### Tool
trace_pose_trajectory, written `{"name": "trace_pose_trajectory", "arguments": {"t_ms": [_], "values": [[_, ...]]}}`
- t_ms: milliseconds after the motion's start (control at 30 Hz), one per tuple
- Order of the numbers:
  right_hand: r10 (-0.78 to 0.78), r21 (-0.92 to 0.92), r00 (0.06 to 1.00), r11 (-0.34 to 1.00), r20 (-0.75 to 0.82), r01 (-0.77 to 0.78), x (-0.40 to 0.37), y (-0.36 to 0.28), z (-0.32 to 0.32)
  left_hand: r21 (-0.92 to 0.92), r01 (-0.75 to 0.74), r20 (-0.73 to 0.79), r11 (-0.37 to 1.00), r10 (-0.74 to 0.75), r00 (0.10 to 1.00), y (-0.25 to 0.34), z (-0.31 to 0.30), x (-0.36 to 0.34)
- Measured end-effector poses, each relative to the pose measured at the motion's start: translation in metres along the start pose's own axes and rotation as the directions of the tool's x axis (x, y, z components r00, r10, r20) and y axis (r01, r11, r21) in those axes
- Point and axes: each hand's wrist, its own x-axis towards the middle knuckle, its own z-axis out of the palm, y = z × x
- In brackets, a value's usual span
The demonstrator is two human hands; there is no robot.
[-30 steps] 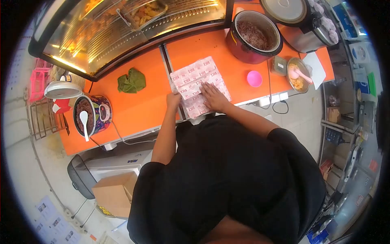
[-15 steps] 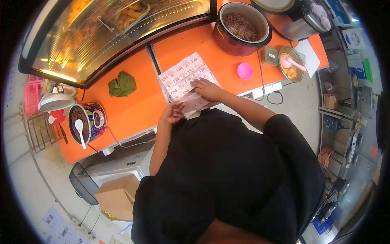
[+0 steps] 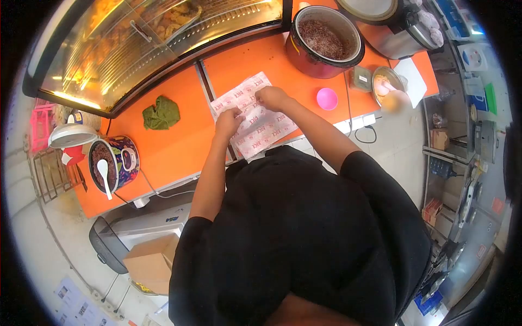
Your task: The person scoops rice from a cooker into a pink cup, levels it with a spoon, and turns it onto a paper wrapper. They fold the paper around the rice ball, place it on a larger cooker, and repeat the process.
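At the bottom of the frame, nearest the camera, is the person's black shirt (image 3: 304, 228), with both forearms reaching up to the printed paper (image 3: 263, 133). The white paper with red print lies on the orange counter (image 3: 179, 146) at upper centre, across the dark seam. The right hand (image 3: 273, 99) has its fingertips drawn together, pinching the paper at its upper right edge. The left hand (image 3: 228, 122) rests at the paper's left side, fingers curled in; whether they grip it, I cannot tell.

Below the counter at lower left sits an open cardboard box (image 3: 152, 263). On the counter's left end, a patterned cooker (image 3: 125, 158) holds dark rice, with a white spoon (image 3: 104, 176) lying in it. Between cooker and paper is a crumpled green cloth (image 3: 161, 113).

Right of the paper stands a small pink cup (image 3: 327, 99), then a lidded square container (image 3: 360, 78) touching or just beside a bowl (image 3: 398, 79) with orange-yellow food; a blurred patch hides part of it. Farther back, a dark red pot (image 3: 307, 57) holds reddish rice. A lit glass display case (image 3: 157, 49) with fried-looking food fills the upper left. Shelves (image 3: 448, 146) stand at the right.
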Motion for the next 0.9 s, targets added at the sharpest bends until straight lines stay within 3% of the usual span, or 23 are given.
{"name": "trace_pose_trajectory", "arguments": {"t_ms": [67, 133, 167, 200, 267, 300, 367, 433, 467, 533, 567, 633, 767, 833, 900], "values": [[0.062, 0.004, 0.998, 0.998, -0.025, -0.062, -0.002, 0.004, 0.008, -0.024, 0.036, -0.034, 0.999, -0.037, 0.999, -0.006, 0.004, -0.002], [0.125, 0.009, 0.991, 0.992, -0.053, -0.124, -0.002, 0.008, 0.018, -0.103, 0.192, -0.072, 0.976, -0.199, 0.977, -0.009, 0.012, -0.002], [0.041, -0.094, 0.972, 0.994, -0.23, -0.064, -0.004, 0.008, 0.024, -0.103, 0.195, -0.073, 0.975, -0.203, 0.977, -0.01, 0.015, -0.002], [-0.06, -0.204, 0.919, 0.979, -0.389, -0.022, -0.006, 0.007, 0.027, -0.033, 0.158, -0.138, 0.987, -0.161, 0.977, -0.008, 0.016, -0.004], [-0.102, -0.234, 0.941, 0.972, -0.323, 0.025, -0.01, 0.011, 0.027, 0.039, 0.132, -0.198, 0.991, -0.121, 0.973, -0.004, 0.021, -0.012], [-0.141, -0.262, 0.955, 0.962, -0.261, 0.071, -0.011, 0.013, 0.028, 0.225, 0.073, -0.35, 0.972, 0.011, 0.937, 0.004, 0.018, -0.019], [-0.089, -0.188, 0.974, 0.981, -0.209, 0.049, -0.009, 0.011, 0.032, 0.412, 0.048, -0.468, 0.91, 0.166, 0.868, 0.009, 0.016, -0.02], [-0.042, -0.117, 0.987, 0.993, -0.153, 0.024, -0.009, 0.011, 0.043, 0.335, 0.04, -0.277, 0.942, 0.057, 0.959, -0.003, 0.03, -0.012], [-0.036, -0.063, 0.981, 0.998, -0.192, 0.024, -0.012, 0.012, 0.049, 0.335, 0.046, -0.287, 0.941, 0.055, 0.956, -0.009, 0.039, -0.012], [-0.034, -0.01, 0.972, 0.999, -0.234, 0.033, -0.017, 0.019, 0.063, -0.024, 0.067, -0.358, 0.997, -0.071, 0.931, -0.019, 0.056, -0.015], [-0.077, 0.044, 0.953, 0.995, -0.293, 0.094, -0.023, 0.025, 0.072, -0.022, 0.069, -0.362, 0.997, -0.073, 0.929, -0.022, 0.059, -0.02], [-0.115, 0.096, 0.93, 0.983, -0.348, 0.157, -0.043, 0.024, 0.073, 0.194, -0.16, -0.391, 0.968, 0.226, 0.892, -0.021, 0.064, -0.037], [-0.125, 0.198, 0.948, 0.962, -0.291, 0.187, -0.083, 0.015, 0.06, 0.27, -0.177, -0.444, 0.946, 0.286, 0.849, 0.004, 0.059, -0.069], [-0.141, 0.216, 0.954, 0.955, -0.266, 0.202, -0.089, 0.027, 0.065, 0.427, -0.221, -0.358, 0.877, 0.388, 0.849, 0.008, 0.06, -0.081], [-0.115, 0.207, 0.977, 0.967, -0.177, 0.151, -0.08, 0.04, 0.069, 0.441, -0.201, -0.314, 0.875, 0.36, 0.878, -0.005, 0.068, -0.076]]}}
